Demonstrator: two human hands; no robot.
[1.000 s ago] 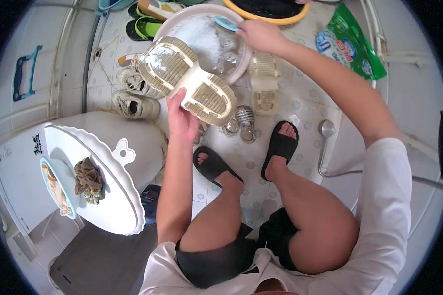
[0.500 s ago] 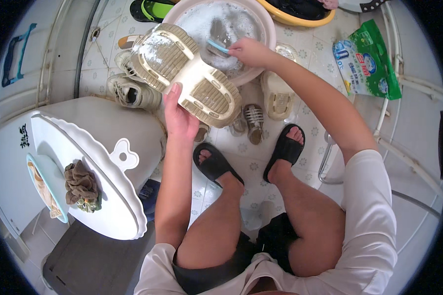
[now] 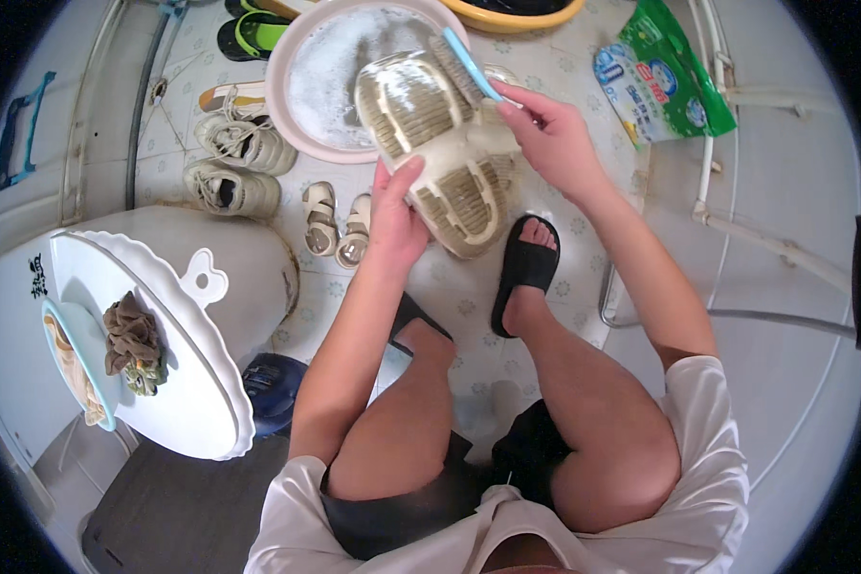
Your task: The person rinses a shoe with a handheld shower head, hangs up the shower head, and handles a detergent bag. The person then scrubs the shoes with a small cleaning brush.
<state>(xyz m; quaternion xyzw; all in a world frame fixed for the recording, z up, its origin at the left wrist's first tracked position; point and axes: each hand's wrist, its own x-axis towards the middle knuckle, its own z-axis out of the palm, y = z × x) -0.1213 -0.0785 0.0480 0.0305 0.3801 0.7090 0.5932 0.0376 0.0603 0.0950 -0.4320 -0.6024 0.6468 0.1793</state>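
Note:
My left hand [image 3: 399, 210] grips a beige shoe [image 3: 435, 197], its treaded sole turned up toward me, with the thumb lying on the sole. The shoe is tilted over the near right rim of a pink basin [image 3: 279, 105] of sudsy water. In my right hand [image 3: 550, 134] is a scrub brush [image 3: 467, 65] with a light blue back, held by its near end. Its grey bristles are at the shoe's right edge, by the toe part; whether they touch is hard to tell. Another pale shoe behind is mostly hidden.
Worn sneakers [image 3: 244, 143] and small sandals [image 3: 320, 218] stand left of and below the basin. Green-and-black clogs [image 3: 253, 36] lie beyond. A yellow basin [image 3: 521, 19] and a green detergent bag [image 3: 665, 81] are at far right. A scalloped white tray [image 3: 196, 402] sits at left.
My right hand has lifted the brush out of the basin to the shoe's edge. The shoe has come nearer my right hand and tilted. The view has shifted right.

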